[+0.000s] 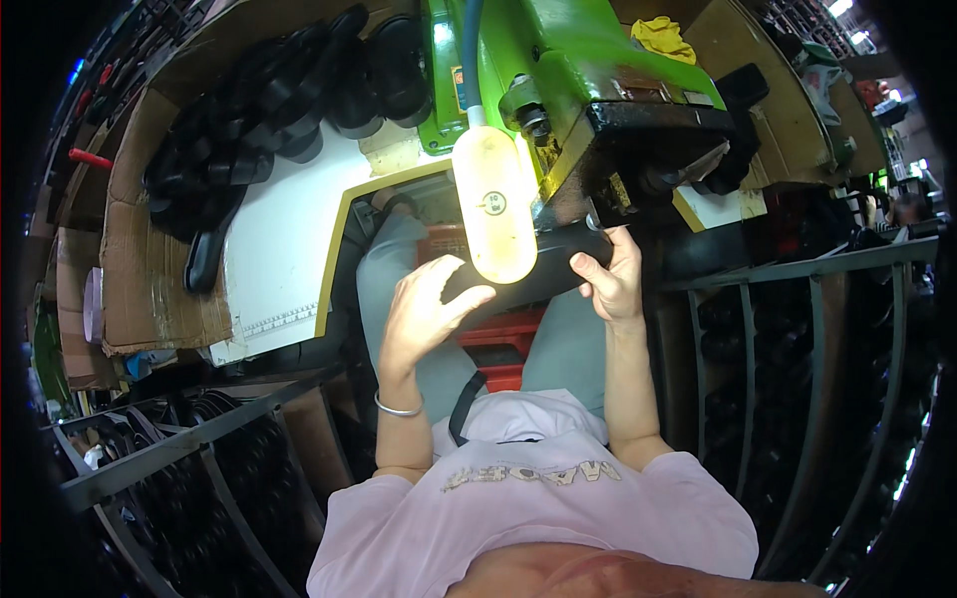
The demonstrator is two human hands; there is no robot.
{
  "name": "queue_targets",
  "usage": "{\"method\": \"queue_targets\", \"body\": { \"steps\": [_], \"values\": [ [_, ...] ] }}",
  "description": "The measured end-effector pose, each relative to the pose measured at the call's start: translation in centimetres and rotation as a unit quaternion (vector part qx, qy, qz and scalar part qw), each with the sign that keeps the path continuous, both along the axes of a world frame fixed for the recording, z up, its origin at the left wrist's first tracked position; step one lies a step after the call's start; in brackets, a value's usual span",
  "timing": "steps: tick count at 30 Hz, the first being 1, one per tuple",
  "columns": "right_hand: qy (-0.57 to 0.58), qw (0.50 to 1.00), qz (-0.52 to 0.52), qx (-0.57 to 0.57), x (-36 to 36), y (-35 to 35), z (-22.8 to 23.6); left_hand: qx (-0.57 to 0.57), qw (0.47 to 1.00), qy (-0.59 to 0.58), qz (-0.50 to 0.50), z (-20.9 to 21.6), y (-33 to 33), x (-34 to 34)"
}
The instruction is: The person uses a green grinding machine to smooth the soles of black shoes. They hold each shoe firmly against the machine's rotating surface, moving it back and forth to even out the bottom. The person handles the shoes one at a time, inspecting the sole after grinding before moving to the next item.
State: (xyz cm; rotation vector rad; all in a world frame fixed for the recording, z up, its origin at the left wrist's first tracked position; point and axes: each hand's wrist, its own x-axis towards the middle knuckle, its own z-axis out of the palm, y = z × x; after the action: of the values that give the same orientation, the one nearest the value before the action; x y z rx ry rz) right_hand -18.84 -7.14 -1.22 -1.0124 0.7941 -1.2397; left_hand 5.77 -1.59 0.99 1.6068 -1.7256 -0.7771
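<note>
A long, smooth black piece, like a shoe sole, lies across between my two hands, below the head of a green machine. My left hand is curled around its left end, thumb along the near edge. At the right end, my right hand pinches it between thumb and fingers, close to the machine's dark lower part. A lit, oval cream-coloured lamp hides the left middle of the piece.
At the left, black shoe parts fill a cardboard box beside a white tabletop. A yellow cloth lies in another box at the far right. Metal racks stand on both sides. Something red is below.
</note>
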Motion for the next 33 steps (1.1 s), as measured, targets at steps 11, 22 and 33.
{"method": "queue_targets", "body": {
  "steps": [11, 22, 33],
  "values": [
    [0.007, 1.0, -0.015, 0.015, -1.6, -1.1, 1.7, -0.085, 0.996, 0.015, -0.004, 0.0, -1.8, -3.8],
    [0.096, 0.995, 0.013, 0.022, 0.8, 0.7, 1.6, 0.032, 0.986, 0.165, 0.008, -2.6, -0.1, -0.9],
    [0.186, 0.977, -0.02, -0.1, 3.8, 0.7, -0.1, -0.043, 0.964, 0.26, 0.023, -4.3, 0.3, -1.8]
  ]
}}
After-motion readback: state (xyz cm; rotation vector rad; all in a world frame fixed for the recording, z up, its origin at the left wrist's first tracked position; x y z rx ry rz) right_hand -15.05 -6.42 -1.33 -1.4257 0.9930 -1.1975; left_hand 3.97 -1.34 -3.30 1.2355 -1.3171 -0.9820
